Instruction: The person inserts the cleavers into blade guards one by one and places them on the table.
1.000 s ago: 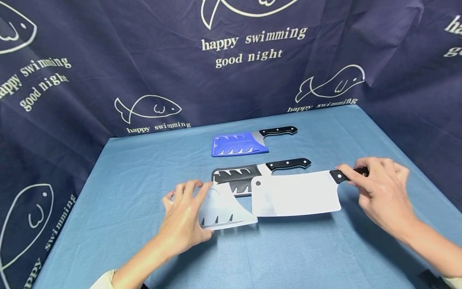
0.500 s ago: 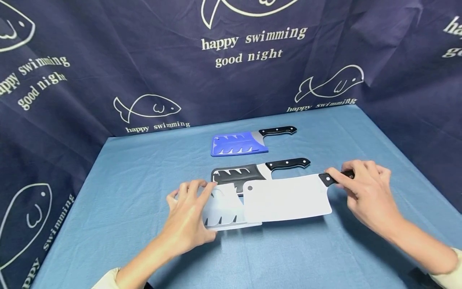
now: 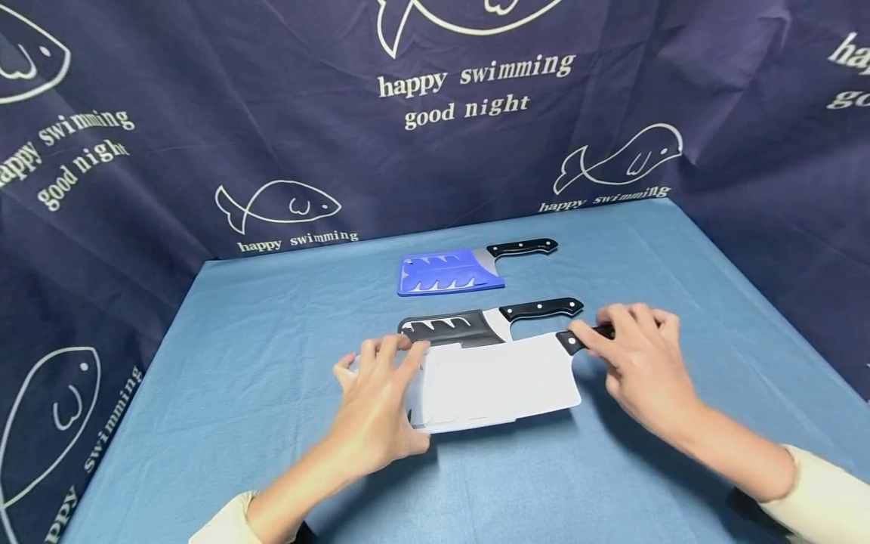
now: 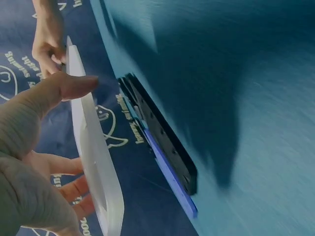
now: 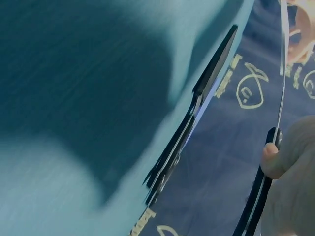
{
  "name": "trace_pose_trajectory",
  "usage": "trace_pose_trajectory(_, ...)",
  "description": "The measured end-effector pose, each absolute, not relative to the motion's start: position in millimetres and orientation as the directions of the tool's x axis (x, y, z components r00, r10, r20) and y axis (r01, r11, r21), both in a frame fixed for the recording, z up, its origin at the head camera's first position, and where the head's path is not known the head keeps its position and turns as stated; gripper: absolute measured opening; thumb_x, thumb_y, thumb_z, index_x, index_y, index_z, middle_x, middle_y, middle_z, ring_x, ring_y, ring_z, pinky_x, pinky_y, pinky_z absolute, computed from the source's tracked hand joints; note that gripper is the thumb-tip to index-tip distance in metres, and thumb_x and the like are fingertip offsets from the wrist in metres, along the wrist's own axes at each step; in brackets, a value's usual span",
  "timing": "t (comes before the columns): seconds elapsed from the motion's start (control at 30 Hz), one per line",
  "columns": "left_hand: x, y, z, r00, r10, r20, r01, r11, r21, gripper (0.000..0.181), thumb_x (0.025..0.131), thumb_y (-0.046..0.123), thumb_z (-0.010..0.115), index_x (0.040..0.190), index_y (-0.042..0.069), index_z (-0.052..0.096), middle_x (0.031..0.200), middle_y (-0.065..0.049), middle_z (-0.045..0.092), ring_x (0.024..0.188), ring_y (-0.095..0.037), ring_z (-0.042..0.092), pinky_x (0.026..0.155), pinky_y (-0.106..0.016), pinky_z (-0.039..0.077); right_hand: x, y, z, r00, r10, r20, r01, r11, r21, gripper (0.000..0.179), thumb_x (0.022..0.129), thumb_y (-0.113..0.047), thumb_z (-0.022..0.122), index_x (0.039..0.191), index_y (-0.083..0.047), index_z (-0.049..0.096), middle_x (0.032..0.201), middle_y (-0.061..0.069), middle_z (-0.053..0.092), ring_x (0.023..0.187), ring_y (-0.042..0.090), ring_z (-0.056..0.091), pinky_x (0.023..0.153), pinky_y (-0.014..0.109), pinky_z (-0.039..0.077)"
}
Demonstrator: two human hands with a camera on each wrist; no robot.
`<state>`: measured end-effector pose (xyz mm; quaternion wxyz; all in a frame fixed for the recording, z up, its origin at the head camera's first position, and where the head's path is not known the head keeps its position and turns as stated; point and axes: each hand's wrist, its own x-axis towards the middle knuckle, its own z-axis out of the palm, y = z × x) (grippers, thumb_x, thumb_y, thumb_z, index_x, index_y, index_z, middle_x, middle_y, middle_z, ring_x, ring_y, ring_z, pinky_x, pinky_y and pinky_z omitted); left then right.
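Note:
My right hand [image 3: 642, 359] grips the black riveted handle [image 5: 256, 196] of a cleaver, its broad bare blade [image 3: 510, 378] pointing left. With fingers along the upper edge and thumb at the lower edge, my left hand [image 3: 381, 408] holds a white blade sheath [image 4: 96, 147]. Most of the blade overlaps the sheath in the head view, hiding much of it. Both are held up above the table, their shadows falling on the cloth. Just behind them lies a cleaver in a black sheath [image 3: 442, 329], partly covered by the raised blade.
Farther back on the blue tablecloth [image 3: 285, 325] lies another cleaver in a blue sheath [image 3: 448, 273], handle to the right. A dark blue curtain [image 3: 272, 113] with fish drawings and lettering hangs behind the table and along its sides.
My right hand has moved left with the cleaver, bringing the blade from beside the white sheath to overlapping most of it. My left hand has shifted slightly right with the sheath.

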<state>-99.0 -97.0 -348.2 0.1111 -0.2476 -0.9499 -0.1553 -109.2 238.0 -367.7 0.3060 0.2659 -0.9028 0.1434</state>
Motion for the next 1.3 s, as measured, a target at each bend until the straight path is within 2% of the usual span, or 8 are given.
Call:
trace_pose_trajectory(0.2,-102,-77,-347,-0.872,0.418,0.255,0.48,0.833,0.276,0.106,0.034,0.03,0.09,0.134,0.017,0.055,0.123,-0.003,0.048,0.111,-0.026,0.039,0.089,-0.062,0.022,-109,207,-367,-0.704,-0.406,0.583,-0.541,0.838,-0.069,0.065,0.054,0.013,0.053,0.111,-0.017,0.063,0.093,0.011,0.05,0.085,0.035,0.045,0.074,0.058,0.03)
trace_pose_trajectory(0.37,-103,-67,-348,-0.896,0.397,0.198,0.442,0.84,0.316,0.106,0.035,0.03,0.091,0.134,0.016,0.055,0.121,-0.003,0.047,0.111,-0.026,0.037,0.089,-0.062,0.023,-108,188,-366,-0.701,-0.433,0.567,-0.54,0.841,-0.025,0.06,0.057,0.013,0.049,0.108,-0.015,0.064,0.086,0.009,0.046,0.078,0.032,0.041,0.07,0.055,0.031)
trace_pose_trajectory(0.6,-103,-70,-352,-0.896,0.409,0.172,0.443,0.837,0.32,0.104,0.036,0.032,0.09,0.132,0.016,0.056,0.12,-0.003,0.047,0.109,-0.025,0.038,0.085,-0.062,0.026,-107,187,-367,-0.738,-0.443,0.509,-0.53,0.847,-0.032,0.056,0.063,0.012,0.057,0.11,-0.017,0.066,0.088,0.008,0.049,0.082,0.029,0.042,0.073,0.055,0.034)
trace_pose_trajectory(1.0,-102,-67,-353,-0.906,0.412,0.094,0.42,0.853,0.311,0.107,0.038,0.034,0.092,0.136,0.015,0.053,0.127,-0.005,0.047,0.116,-0.026,0.037,0.086,-0.061,0.028,-108,189,-371,-0.736,-0.44,0.515,-0.534,0.845,-0.04,0.05,0.066,0.009,0.061,0.107,-0.017,0.069,0.086,0.006,0.048,0.081,0.027,0.043,0.069,0.05,0.033)
trace_pose_trajectory(1.2,-102,-64,-356,-0.911,0.411,0.039,0.401,0.858,0.321,0.109,0.038,0.036,0.093,0.136,0.015,0.053,0.127,-0.005,0.047,0.115,-0.026,0.037,0.084,-0.061,0.029,-105,189,-372,-0.782,-0.428,0.454,-0.506,0.861,-0.059,0.042,0.071,0.001,0.068,0.11,-0.015,0.072,0.086,0.003,0.046,0.081,0.024,0.042,0.068,0.047,0.031)
trace_pose_trajectory(1.3,-102,-62,-359,-0.91,0.413,0.021,0.396,0.856,0.332,0.109,0.037,0.037,0.094,0.136,0.014,0.053,0.124,-0.004,0.047,0.111,-0.025,0.038,0.08,-0.057,0.03,-103,188,-372,-0.812,-0.422,0.403,-0.487,0.871,-0.07,0.04,0.074,-0.003,0.072,0.112,-0.015,0.072,0.086,0.002,0.046,0.081,0.023,0.041,0.068,0.045,0.03)
